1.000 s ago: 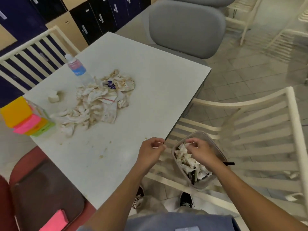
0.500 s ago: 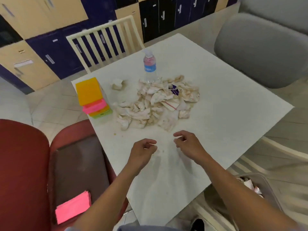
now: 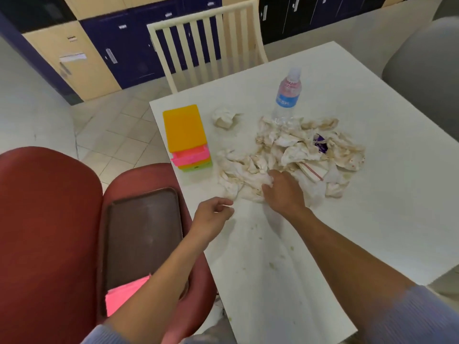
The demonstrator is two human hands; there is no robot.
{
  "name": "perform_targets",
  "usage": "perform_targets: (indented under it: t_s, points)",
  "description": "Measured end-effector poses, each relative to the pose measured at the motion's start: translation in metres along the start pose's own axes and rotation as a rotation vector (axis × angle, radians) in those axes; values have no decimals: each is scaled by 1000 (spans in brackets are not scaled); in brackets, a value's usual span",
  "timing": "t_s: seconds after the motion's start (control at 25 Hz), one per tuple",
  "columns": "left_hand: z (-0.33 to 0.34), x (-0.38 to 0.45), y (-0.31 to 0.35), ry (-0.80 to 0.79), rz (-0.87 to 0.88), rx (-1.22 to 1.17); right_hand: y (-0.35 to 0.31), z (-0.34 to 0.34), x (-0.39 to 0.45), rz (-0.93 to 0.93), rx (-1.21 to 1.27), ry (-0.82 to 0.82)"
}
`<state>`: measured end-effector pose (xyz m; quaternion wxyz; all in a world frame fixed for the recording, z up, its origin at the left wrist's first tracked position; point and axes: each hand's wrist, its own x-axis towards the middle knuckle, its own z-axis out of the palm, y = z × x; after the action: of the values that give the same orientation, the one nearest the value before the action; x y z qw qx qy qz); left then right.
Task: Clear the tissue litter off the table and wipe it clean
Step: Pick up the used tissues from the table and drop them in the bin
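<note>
A heap of stained, crumpled tissues [image 3: 300, 155] lies in the middle of the white table [image 3: 387, 219]. A single balled tissue [image 3: 224, 117] sits apart, to the heap's far left. My right hand [image 3: 283, 192] rests on the heap's near left edge, fingers closing on tissue there. My left hand [image 3: 213, 214] hovers at the table's left edge, just short of the heap, fingers loosely curled and holding nothing. Small crumbs and smears dot the table near me.
A water bottle [image 3: 287, 95] stands just behind the heap. A stack of orange, pink and green boxes [image 3: 186, 137] sits at the table's left corner. A red chair [image 3: 49, 219] on my left holds a brown tray [image 3: 141, 229] and pink paper [image 3: 124, 294]. A cream slatted chair [image 3: 208, 45] stands at the far side.
My view swung from the bin beside the table back to the tabletop. Both hands moved forward; the right one reached the tissue heap and closed on its near edge.
</note>
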<state>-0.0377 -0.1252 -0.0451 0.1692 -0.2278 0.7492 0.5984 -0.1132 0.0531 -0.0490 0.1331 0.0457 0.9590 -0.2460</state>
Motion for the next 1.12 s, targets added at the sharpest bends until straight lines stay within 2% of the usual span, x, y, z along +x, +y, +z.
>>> perform_targets:
  t_s: [0.2,0.36,0.48,0.64,0.8,0.88,0.92,1.0,1.12]
  points:
    - [-1,7,1,-30,-15,-83,-8,-4,-28,49,217,68]
    - [4,-1,4,-108,53,-188,-12,2,-73,70,434,66]
    - [2,-7,-4,-234,128,-164,-12,11,-95,74,594,-33]
    - [-2,-12,-12,-320,102,-158,-19,8,-96,80,744,-227]
    - [-2,-15,-19,-264,127,-190,-24,3,-85,42,775,-381]
    - [-6,-16,-21,-173,121,-244,-28,6,-73,70,817,-306]
    - [-9,-16,-21,-124,114,-266,-30,10,-64,71,787,-226]
    - [-16,-17,-23,-59,98,-298,-35,20,-45,-18,577,-122]
    - [-25,-21,-27,-14,83,-329,-45,43,-22,-253,223,-158]
